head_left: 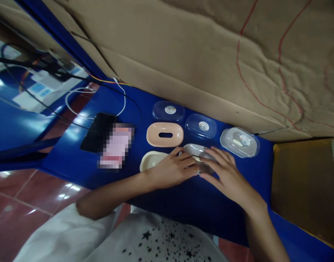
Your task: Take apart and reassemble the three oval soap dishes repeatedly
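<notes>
A grey oval dish (195, 148) that looks like a soap dish lies between my hands, a small cream-coloured piece (197, 158) at its middle. My left hand (175, 168) grips the dish's left and near side with bent fingers. On the right side, my right hand (223, 168) holds it between thumb and fingers. Partly behind my left hand is a cream oval dish (152, 160). Farther back lies a peach oval tray (165, 139) with a slot. Two clear plastic covers (161, 109) with round stickers rest behind. To the right, a grey dish with a clear cover (246, 142) stands near the cardboard.
The blue table (118, 185) carries a black device (94, 133) and a blurred-out pink item (116, 147) on the left. White cable (125, 98) loops behind them. Cardboard (169, 62) walls the back, with a cardboard box (303, 189) on the right.
</notes>
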The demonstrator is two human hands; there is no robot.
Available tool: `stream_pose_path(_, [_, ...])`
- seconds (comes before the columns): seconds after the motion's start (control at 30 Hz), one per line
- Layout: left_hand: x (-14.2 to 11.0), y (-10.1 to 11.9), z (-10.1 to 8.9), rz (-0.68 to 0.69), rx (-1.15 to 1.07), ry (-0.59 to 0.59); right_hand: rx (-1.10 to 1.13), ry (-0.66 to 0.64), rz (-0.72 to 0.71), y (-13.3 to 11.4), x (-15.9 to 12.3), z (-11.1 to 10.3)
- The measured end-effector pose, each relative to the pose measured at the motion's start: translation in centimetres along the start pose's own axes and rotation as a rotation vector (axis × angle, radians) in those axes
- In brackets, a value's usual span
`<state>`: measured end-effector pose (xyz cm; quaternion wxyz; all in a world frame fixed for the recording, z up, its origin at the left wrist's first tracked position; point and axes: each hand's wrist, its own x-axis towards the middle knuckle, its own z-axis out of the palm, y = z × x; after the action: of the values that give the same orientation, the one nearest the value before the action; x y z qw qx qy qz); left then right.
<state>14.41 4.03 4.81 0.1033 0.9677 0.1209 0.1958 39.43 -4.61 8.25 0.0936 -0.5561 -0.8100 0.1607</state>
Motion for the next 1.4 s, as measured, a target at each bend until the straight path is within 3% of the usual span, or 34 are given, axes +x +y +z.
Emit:
stream_pose_path(0.2, [-0.2,-0.1,0.2,0.012,0.016,-0.003,-0.025,0.018,-0.01,-0.6,-0.2,1.3])
stream_pose_path(0.37, [-0.2,0.3,-0.3,0.014,-0.038,0.122,0.015,-0.01,-0.034,0.4,-0.2,-0.5])
stream_pose_path(0.47, [-0.3,0.5,-0.4,0.022,-0.048,0.156,-0.016,0.05,-0.015,1.8,0.1,-1.9])
stream_pose_path(0.63, [-0.2,0.5,0.1,0.032,0.018,0.099,-0.04,0.025,-0.021,3.3,1.7,-2.0])
stream_pose_path(0.77, [-0.4,0.5,0.4,0.064,0.09,-0.005,-0.036,-0.006,-0.052,3.2,2.6,-1.1])
stream_pose_path(0.93, [-0.7,1.4,0.5,0.201,0.117,-0.125,-0.091,0.028,-0.018,2.5,3.3,-0.5])
stream_pose_path(1.07, [-0.7,2.3,0.5,0.27,0.067,-0.122,-0.106,0.026,-0.02,1.9,3.8,-0.5])
stream_pose_path(1.27, [-0.6,2.3,0.5,0.169,0.098,-0.077,-0.136,0.043,-0.037,1.6,4.0,-0.8])
stream_pose_path(1.4, [-0.7,2.3,0.8,0.245,0.062,-0.094,-0.145,0.027,-0.019,1.5,4.1,-0.3])
